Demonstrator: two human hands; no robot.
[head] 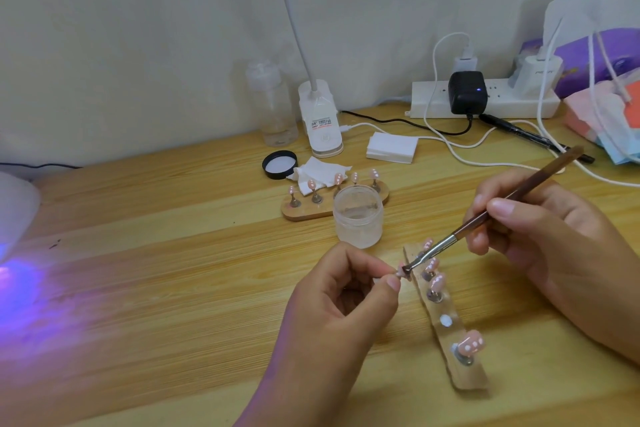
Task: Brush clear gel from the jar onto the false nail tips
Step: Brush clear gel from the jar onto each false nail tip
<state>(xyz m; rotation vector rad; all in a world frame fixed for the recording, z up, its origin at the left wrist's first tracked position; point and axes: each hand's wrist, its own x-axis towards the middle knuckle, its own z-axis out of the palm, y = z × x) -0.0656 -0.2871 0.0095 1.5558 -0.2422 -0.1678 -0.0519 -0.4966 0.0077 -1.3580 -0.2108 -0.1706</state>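
Note:
My left hand pinches a small pink nail tip on its stand between thumb and fingertips. My right hand grips a brown-handled brush, and its bristle end touches that tip. The open frosted jar of clear gel stands just behind my hands. Beside my left hand lies a wooden holder with several pink tips and one bare magnet spot. A second wooden holder with several pink tips sits behind the jar.
The jar's black lid and a crumpled wipe lie behind the far holder. A clear pump bottle, a lamp base, a pad stack, a power strip and cables line the back. A UV lamp glows purple at the left.

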